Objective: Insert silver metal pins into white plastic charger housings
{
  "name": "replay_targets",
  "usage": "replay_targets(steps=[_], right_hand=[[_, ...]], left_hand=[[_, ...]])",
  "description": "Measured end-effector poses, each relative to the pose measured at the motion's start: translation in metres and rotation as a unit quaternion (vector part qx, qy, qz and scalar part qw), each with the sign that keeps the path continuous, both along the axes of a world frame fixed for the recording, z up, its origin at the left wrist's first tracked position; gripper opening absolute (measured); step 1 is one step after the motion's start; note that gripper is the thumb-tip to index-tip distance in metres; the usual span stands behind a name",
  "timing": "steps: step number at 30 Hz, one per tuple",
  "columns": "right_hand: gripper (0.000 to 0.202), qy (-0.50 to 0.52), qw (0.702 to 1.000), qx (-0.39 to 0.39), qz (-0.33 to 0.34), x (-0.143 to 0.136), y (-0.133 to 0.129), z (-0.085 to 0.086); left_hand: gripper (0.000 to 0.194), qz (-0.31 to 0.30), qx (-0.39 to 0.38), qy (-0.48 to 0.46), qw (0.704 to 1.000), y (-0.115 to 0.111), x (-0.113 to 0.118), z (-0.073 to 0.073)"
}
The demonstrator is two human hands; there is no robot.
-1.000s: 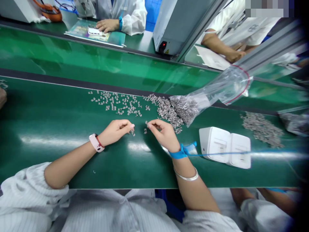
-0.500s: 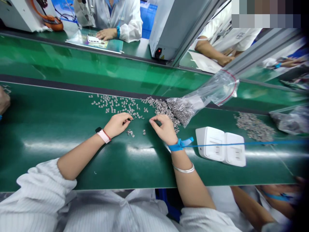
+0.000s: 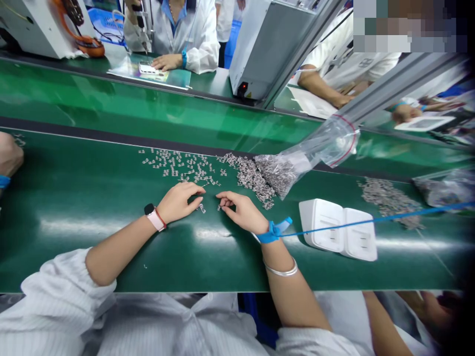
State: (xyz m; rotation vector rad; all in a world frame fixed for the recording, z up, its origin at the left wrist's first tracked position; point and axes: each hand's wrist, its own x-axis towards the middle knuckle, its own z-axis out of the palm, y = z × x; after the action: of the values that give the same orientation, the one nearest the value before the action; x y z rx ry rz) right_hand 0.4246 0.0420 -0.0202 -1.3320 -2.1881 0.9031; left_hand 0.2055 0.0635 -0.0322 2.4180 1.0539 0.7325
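Note:
My left hand point(image 3: 181, 202) is over the green work surface point(image 3: 156, 262), thumb and fingers apart with nothing seen between them. Small metal clips point(image 3: 202, 208) lie just by its thumb tip. My right hand point(image 3: 241, 211) faces it, fingers slightly bent and apart, above another small metal clip point(image 3: 218, 207) on the surface at its fingertips. Whether it touches that clip I cannot tell. Beyond my left hand is a scatter of loose clips point(image 3: 172, 162). A denser pile of clips point(image 3: 254, 179) lies behind my right hand, beside a clear zip bag of clips point(image 3: 280, 173).
A white two-part plastic housing point(image 3: 339, 229) stands right of my right wrist. Further right are another clip pile point(image 3: 388, 200) and a plastic bag point(image 3: 445, 188). A blue cord point(image 3: 334, 228) runs from my right wristband. A co-worker's hand point(image 3: 10, 154) is at the far left.
My left hand has opened from a pinch and sits closer to the near clips. My right hand has come left and nearer to me, from the pile's edge to the single clip.

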Motion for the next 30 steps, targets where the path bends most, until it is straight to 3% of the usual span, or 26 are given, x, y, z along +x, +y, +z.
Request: replay_targets(steps=[6,12,17,30], right_hand=[[0.021,0.071,0.997,0.041,-0.001,-0.007,-0.007,0.009],[0.010,0.004,0.997,0.068,-0.023,-0.012,-0.007,0.007],[0.016,-0.088,0.995,0.056,-0.007,-0.015,-0.007,-0.001],[0.008,-0.101,0.993,0.045,0.042,-0.016,-0.007,0.001]], left_hand=[[0.027,-0.017,-0.022,0.038,0.999,-0.016,0.009,0.005],[0.021,-0.016,0.008,0.089,0.996,-0.017,0.012,0.001],[0.016,-0.024,0.023,0.109,0.993,-0.016,0.012,-0.001],[0.016,-0.048,0.036,0.113,0.992,-0.018,0.017,0.000]])
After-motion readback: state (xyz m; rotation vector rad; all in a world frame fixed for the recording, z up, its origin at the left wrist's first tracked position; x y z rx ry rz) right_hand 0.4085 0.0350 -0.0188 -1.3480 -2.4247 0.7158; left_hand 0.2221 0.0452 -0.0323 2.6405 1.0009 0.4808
